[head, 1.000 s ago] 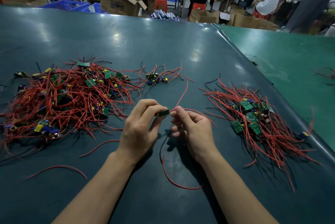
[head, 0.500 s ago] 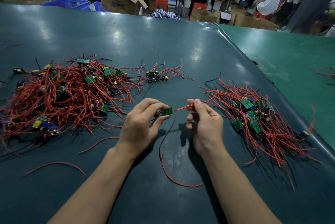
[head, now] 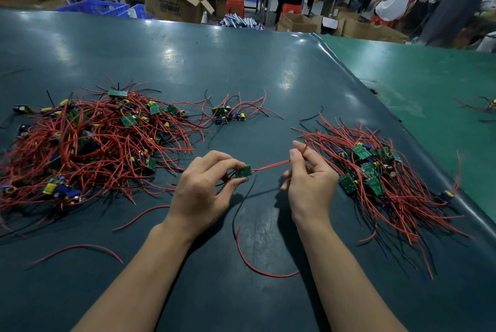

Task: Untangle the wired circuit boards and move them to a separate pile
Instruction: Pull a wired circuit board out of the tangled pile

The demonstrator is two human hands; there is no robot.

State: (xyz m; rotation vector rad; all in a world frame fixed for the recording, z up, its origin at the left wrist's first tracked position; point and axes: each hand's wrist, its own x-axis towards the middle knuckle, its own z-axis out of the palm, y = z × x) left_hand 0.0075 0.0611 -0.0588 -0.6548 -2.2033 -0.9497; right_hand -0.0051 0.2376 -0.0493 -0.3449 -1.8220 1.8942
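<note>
1. Head view, my hands: my left hand (head: 200, 186) pinches a small green circuit board (head: 243, 171) between thumb and fingertips, just above the dark table (head: 241, 68). My right hand (head: 308, 184) grips that board's red wires (head: 271, 166) between thumb and forefinger, so they run taut between my hands.
2. Head view, the piles: the tangled pile (head: 88, 149) lies on the left. The sorted pile (head: 375, 176) lies on the right, just beside my right hand. A small cluster (head: 228, 115) sits farther off, between them.
3. Risk: a black lead (head: 237, 210) hangs from the board. If it drags as I swing right, it could snag the loose red wire (head: 263, 270) near me. Pulling the red wires too hard may strain their solder joints.
4. Writing: the cardboard box (head: 171, 5) at the far edge carries dark print, but I think it is too blurred to read.
</note>
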